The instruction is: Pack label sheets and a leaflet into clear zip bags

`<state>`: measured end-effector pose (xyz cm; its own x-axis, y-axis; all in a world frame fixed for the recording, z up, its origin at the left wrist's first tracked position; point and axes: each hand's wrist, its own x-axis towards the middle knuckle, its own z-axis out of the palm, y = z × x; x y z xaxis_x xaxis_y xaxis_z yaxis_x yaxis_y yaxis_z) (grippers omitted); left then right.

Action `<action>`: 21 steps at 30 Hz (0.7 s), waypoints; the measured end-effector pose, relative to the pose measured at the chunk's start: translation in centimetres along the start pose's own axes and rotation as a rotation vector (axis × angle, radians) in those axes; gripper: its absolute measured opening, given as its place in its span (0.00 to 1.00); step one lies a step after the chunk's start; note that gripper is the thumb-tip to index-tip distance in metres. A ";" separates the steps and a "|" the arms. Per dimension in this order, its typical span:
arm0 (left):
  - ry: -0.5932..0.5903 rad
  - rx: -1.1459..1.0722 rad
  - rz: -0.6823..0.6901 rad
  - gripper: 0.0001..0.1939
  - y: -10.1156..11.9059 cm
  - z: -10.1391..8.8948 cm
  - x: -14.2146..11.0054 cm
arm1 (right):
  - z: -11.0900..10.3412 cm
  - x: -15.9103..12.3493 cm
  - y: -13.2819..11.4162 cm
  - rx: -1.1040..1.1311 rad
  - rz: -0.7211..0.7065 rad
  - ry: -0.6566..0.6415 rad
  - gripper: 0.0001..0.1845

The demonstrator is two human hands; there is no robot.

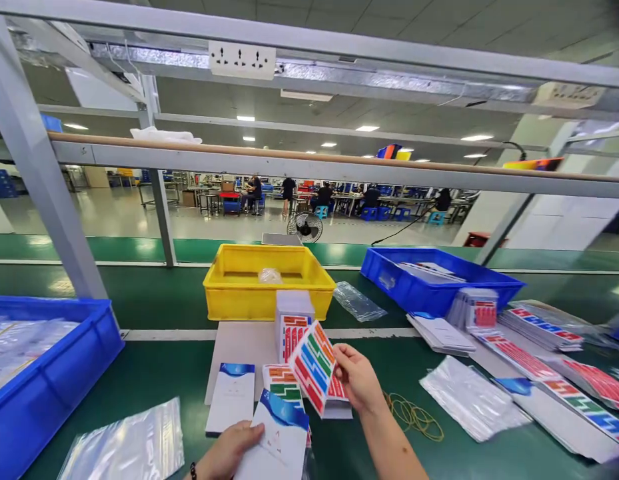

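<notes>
My left hand (234, 445), thumb on top, grips a white booklet (275, 437) with a blue wave printed across its top. Pinched at one edge in my right hand (358, 377) is a printed sheet (314, 367) with orange, green, blue and red shapes, tilted above the table. Behind it an upright stack of red-printed cards (294, 320) leans near the yellow bin. Another colour-printed sheet (282, 378) lies partly hidden under the booklet. To the left, a pile of white booklets (230, 393) with blue tops rests on a pale board.
A yellow bin (269, 300) stands ahead, with blue bins (414, 293) at right and left. Clear plastic bags (134, 443) lie at the front left; others lie right, near rubber bands (414, 415). Several printed stacks (559, 387) spread along the right. A metal frame (309, 163) crosses overhead.
</notes>
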<state>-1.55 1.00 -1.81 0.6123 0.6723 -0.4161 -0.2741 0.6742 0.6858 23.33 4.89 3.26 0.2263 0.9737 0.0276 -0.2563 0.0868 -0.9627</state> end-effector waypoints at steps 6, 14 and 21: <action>0.134 -0.164 0.047 0.24 0.5 2.4 -0.5 | 2.8 -3.2 1.8 -0.405 0.134 -0.329 0.14; 0.060 -0.080 0.075 0.21 -0.2 2.5 -0.3 | 2.5 -3.7 3.7 -0.759 -0.047 -0.282 0.15; -0.145 -0.152 0.050 0.20 0.6 2.0 -1.3 | -3.2 -1.4 1.8 -1.396 -0.371 -0.074 0.14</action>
<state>-1.08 -0.04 0.35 0.6922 0.6625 -0.2864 -0.4089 0.6869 0.6008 25.52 2.98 0.67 0.0155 0.9533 0.3015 0.9241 0.1016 -0.3685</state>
